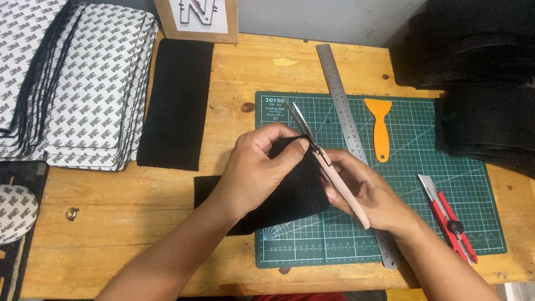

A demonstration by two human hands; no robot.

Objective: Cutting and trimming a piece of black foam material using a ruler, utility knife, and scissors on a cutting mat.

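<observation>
**Q:** Wooden surface first: what is lying across it?

**A:** A pale pine plank tabletop (139, 223) is filling the view. At its far left, a fanned stack of white printed adhesive-backed sheets (83, 83) is resting, and just beside that stack a long black felt rectangle (177, 103) is lying flat. Dark piles of black felt (479, 72) are sitting at the far right. A green gridded cutting mat (423, 184) is covering the right half of the table.

**Q:** What is lying on the mat?

**A:** A long steel ruler (343, 106) is running diagonally down it. An orange plastic scraper (380, 128) is lying just right of the ruler, and a red and black utility knife (451, 217) is sitting near the mat's lower right corner, well apart from the hands.

**Q:** And what are the hands doing?

**A:** The left hand (256, 170) is curling its fingers and thumb around a folded black felt piece (290, 192), which is being held over the mat's left edge. The right hand (365, 192) is gripping slim scissors with pale pink handles (326, 161), fingers closed around the handles. The silver blades are standing slightly apart and touching the felt's top edge beside the left thumb.
</observation>
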